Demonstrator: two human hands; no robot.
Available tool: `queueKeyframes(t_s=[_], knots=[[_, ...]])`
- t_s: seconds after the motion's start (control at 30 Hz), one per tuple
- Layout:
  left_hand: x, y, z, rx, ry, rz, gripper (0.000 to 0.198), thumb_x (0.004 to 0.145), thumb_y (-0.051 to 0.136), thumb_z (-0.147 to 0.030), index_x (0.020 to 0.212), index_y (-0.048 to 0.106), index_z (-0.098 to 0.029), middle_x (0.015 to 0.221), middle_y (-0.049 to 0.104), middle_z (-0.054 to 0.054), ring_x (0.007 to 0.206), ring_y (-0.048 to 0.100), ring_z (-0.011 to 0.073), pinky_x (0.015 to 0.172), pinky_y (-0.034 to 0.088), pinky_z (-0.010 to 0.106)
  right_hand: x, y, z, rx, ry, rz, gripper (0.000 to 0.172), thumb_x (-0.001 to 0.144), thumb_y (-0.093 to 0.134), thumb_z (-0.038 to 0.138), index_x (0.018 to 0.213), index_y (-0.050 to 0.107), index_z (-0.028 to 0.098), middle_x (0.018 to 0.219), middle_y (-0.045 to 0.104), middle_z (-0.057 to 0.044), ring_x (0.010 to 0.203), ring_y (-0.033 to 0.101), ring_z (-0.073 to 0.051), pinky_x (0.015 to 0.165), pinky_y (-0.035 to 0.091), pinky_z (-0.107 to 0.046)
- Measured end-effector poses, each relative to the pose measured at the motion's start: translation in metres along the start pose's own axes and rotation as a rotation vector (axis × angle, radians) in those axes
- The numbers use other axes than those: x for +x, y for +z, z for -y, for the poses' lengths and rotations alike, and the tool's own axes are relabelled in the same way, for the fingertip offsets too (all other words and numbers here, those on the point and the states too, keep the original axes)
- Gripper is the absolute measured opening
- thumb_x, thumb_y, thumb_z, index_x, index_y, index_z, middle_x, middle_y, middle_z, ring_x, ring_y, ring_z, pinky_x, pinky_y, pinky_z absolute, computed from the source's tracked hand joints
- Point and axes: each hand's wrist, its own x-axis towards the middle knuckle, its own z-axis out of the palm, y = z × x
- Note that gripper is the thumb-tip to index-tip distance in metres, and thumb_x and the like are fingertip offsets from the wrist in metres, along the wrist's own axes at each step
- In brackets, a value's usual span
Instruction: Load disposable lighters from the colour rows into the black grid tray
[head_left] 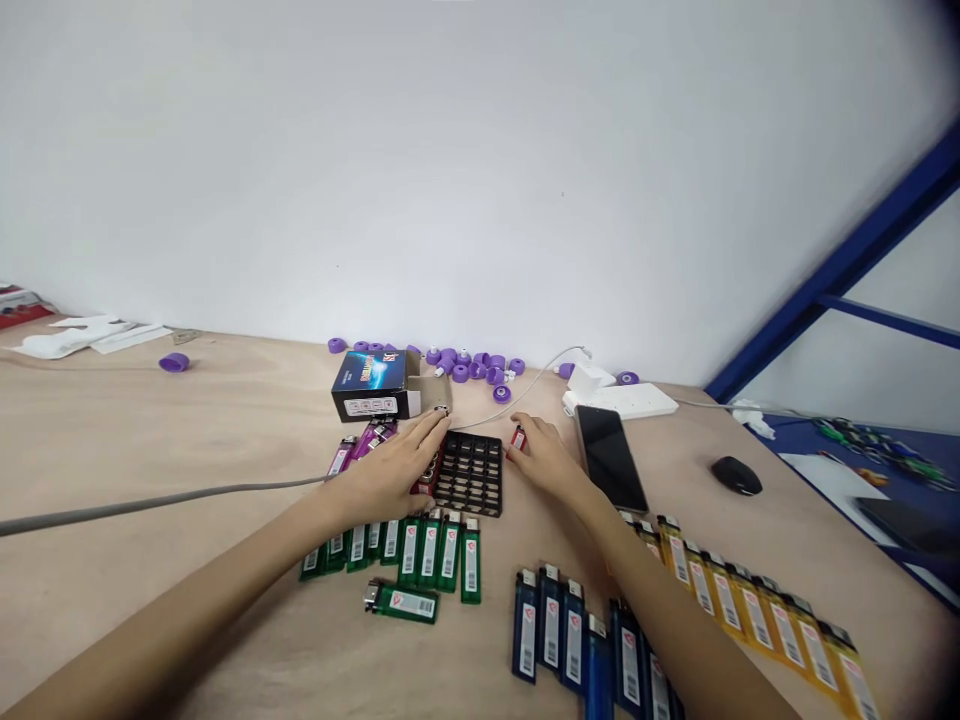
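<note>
My left hand (397, 465) spans the left side of a black compartment tray (472, 475), fingers at its far corner and thumb at its near edge. A row of red lighters (427, 475) stands in the tray beside that palm, partly hidden. Just right of the tray, my right hand (546, 455) is closed on a red lighter (518, 438). Purple lighters (341, 456) lie partly under the left hand. Green lighters (430, 550) lie in a row in front of it, with one lying crosswise nearer me.
Behind the tray are an open dark box (371, 385) and several purple caps (478, 370). Blue lighters (551, 618) and yellow lighters (754, 610) lie near the right arm. A phone (611, 455), power strip (630, 402) and mouse (736, 475) are right. A grey cable (187, 495) crosses left.
</note>
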Motion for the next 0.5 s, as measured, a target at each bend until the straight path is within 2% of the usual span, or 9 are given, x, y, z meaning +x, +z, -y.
queueKeyframes(t_s=[0.3,0.5], knots=[[-0.0012,-0.0029,-0.0014,0.004,-0.008,0.016,0.098,0.079,0.062,-0.015,0.158,0.004,-0.016,0.166,0.018,0.020,0.154,0.017,0.0326,0.122,0.030,0.046,-0.0043,0.0069,-0.0033,0.038,-0.028,-0.058,0.037,0.097,0.063,0.034,0.130,0.058,0.019,0.133,0.060,-0.010,0.114,0.062,-0.026,0.095,0.054,-0.049],[-0.0035,0.0041,-0.0011,0.032,-0.024,0.031,0.097,0.081,0.063,-0.014,0.158,0.005,-0.012,0.167,0.011,0.020,0.155,0.009,0.0318,0.124,0.025,0.045,-0.0067,0.0091,-0.0041,0.065,-0.049,-0.093,0.037,0.097,0.062,0.034,0.131,0.058,0.020,0.135,0.059,-0.010,0.116,0.061,-0.026,0.096,0.053,-0.050]])
